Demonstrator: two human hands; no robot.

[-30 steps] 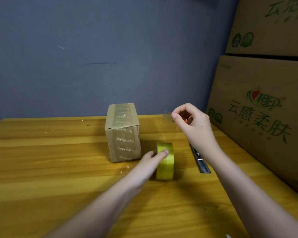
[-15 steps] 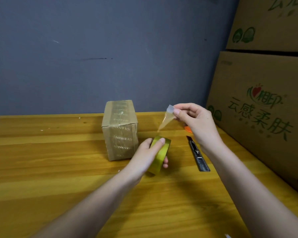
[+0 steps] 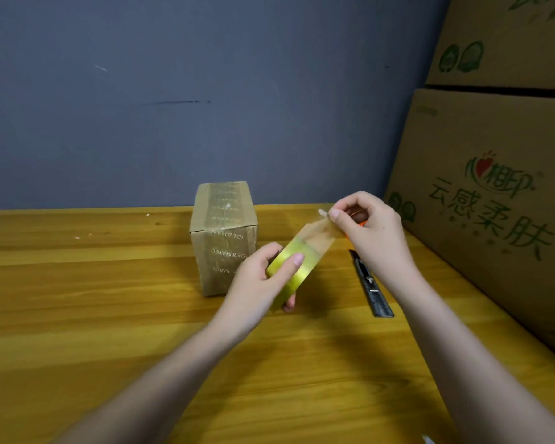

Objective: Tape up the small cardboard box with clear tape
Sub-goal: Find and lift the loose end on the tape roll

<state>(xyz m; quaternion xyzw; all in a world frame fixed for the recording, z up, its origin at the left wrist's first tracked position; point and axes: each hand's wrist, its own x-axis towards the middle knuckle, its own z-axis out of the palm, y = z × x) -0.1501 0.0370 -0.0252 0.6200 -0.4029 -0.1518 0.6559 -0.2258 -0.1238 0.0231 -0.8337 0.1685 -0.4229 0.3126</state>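
Observation:
A small cardboard box (image 3: pixel 223 232) stands upright on the wooden table (image 3: pixel 93 299), with a strip of tape down its top and front. Just right of it, my left hand (image 3: pixel 257 283) grips a yellowish roll of clear tape (image 3: pixel 297 267), lifted off the table and tilted. My right hand (image 3: pixel 369 229) pinches the free end of the tape (image 3: pixel 318 233) and holds it up and to the right of the roll, so a short clear strip stretches between them.
A black utility knife (image 3: pixel 370 285) with an orange end lies on the table below my right hand. Large printed cartons (image 3: pixel 494 200) are stacked along the right edge. A blue-grey wall stands right behind the table.
My left hand has lifted the roll off the table and tilted it. My right hand has pulled the tape end out, and the clear strip is longer and wider now.

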